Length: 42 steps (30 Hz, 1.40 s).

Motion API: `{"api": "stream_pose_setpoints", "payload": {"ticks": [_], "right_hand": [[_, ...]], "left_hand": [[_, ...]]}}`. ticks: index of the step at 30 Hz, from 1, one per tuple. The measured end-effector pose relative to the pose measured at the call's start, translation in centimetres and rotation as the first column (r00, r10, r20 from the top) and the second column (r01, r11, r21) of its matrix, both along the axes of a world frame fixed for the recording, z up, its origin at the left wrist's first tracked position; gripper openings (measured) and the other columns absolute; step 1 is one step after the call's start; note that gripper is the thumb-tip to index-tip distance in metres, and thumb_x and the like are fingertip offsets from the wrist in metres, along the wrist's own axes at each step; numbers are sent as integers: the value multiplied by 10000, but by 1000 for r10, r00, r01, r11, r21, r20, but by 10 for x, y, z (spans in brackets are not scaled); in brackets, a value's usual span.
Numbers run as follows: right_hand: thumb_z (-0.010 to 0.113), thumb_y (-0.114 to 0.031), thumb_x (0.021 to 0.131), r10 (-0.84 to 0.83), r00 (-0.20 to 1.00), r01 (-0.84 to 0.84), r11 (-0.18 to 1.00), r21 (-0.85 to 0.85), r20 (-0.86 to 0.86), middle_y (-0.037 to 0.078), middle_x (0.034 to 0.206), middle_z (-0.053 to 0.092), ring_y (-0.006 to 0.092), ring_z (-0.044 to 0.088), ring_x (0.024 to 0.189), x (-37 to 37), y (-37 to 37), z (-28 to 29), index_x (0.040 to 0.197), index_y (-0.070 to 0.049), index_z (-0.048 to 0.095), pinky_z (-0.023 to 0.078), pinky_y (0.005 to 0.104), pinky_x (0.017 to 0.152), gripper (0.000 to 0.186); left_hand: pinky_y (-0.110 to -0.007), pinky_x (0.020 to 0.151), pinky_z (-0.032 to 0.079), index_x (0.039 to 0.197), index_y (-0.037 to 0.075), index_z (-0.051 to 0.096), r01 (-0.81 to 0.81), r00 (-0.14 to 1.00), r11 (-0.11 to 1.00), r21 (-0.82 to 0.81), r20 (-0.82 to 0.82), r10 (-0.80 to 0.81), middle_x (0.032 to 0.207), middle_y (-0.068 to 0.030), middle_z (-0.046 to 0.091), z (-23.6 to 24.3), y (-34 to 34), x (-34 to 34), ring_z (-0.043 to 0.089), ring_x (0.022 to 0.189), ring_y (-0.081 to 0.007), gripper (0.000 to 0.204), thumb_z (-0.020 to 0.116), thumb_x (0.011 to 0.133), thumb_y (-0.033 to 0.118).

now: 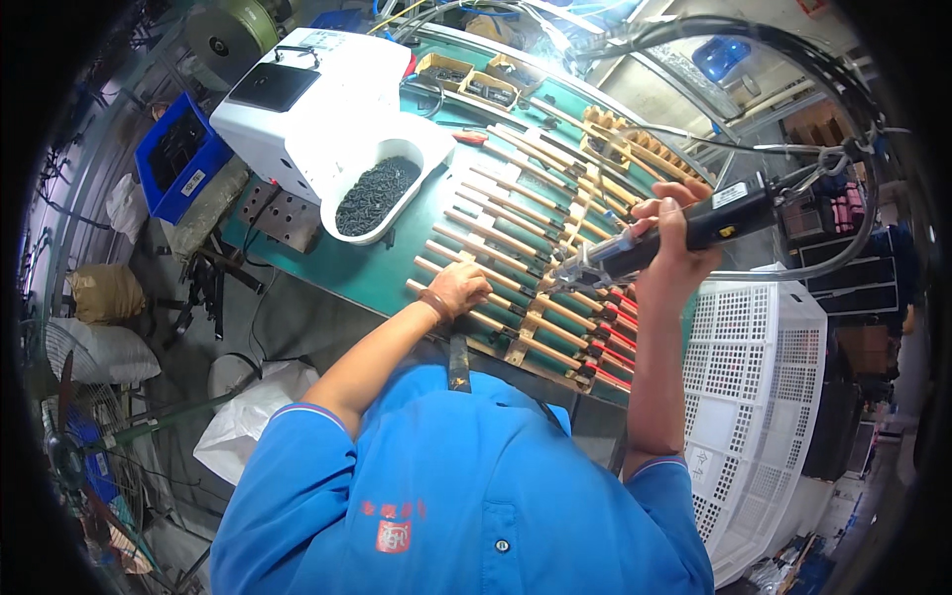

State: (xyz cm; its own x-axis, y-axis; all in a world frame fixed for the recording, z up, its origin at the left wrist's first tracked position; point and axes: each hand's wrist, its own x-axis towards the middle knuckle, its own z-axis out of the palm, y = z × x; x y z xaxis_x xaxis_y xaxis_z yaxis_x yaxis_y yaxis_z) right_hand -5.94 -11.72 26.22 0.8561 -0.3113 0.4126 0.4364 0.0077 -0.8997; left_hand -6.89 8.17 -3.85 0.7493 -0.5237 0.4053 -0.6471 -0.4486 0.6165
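Observation:
My right hand (676, 233) is wrapped around a black electric screwdriver (699, 223), held slanting down to the left. Its metal front end (580, 270) is over the dark fittings at the ends of the wooden rods. My left hand (458, 290) is closed over one wooden rod (426, 264) near its left end; the fingertips are partly hidden. Several such rods lie side by side across a wooden rack (523, 337) on the green table (342, 282). Red strips (617, 342) extend from the dark fittings of the nearer rods.
A white machine (307, 109) stands at the table's left, its tray (349, 236) full of small black screw-like pieces. Small boxes (443, 71) of dark parts sit at the back. White perforated crates (759, 357) stand on the right. A blue bin (171, 159) is at left. Cables (764, 40) hang overhead.

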Motion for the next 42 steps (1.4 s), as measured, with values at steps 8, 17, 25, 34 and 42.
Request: {"api": "stream_pose_setpoints", "payload": {"ticks": [8, 17, 25, 34, 42], "right_hand": [[605, 3, 822, -35, 997, 33, 999, 34, 64, 109, 922, 632, 137, 631, 650, -6, -20, -5, 1199, 42, 431, 501, 219, 526, 417], [519, -207, 908, 170, 939, -177, 984, -5, 300, 154, 1132, 550, 125, 584, 780, -15, -40, -22, 1174, 20, 380, 501, 242, 639, 375], [533, -383, 905, 24, 976, -11, 998, -60, 216, 169, 1084, 560, 164, 600, 788, -21, -39, -32, 1314, 55, 307, 505, 266, 555, 641], [513, -518, 889, -87, 986, 97, 993, -64, 144, 155, 960, 630, 152, 627, 676, -17, -20, -29, 1186, 46, 394, 490, 228, 527, 648], [558, -372, 904, -158, 985, 158, 987, 18, 67, 144, 946, 639, 152, 629, 649, -22, -12, -28, 1191, 59, 424, 481, 244, 499, 535]], "left_hand": [[-386, 827, 455, 933, 139, 655, -51, 997, 993, 103, -59, 57, 981, -26, 615, 26, -14, -14, 576, 943, -252, 302, 754, 648, 143], [-389, 826, 484, 976, 134, 628, 136, 979, 988, 78, -164, -122, 988, -77, 633, 4, -25, -13, 598, 940, -290, 253, 707, 738, 111], [-410, 710, 514, 976, 179, 649, 226, 954, 956, 189, -243, -178, 955, -48, 627, 15, -32, -2, 624, 834, -297, 196, 658, 781, 193], [-390, 740, 523, 1052, 161, 626, 311, 929, 943, 115, -247, -276, 1023, -81, 630, 8, -27, 6, 632, 857, -301, 294, 679, 763, 152], [-315, 885, 513, 1226, 5, 494, -19, 558, 782, -622, -656, -508, 1125, -105, 578, 113, -54, 3, 596, 1007, -180, 491, 691, 776, -5]]}}
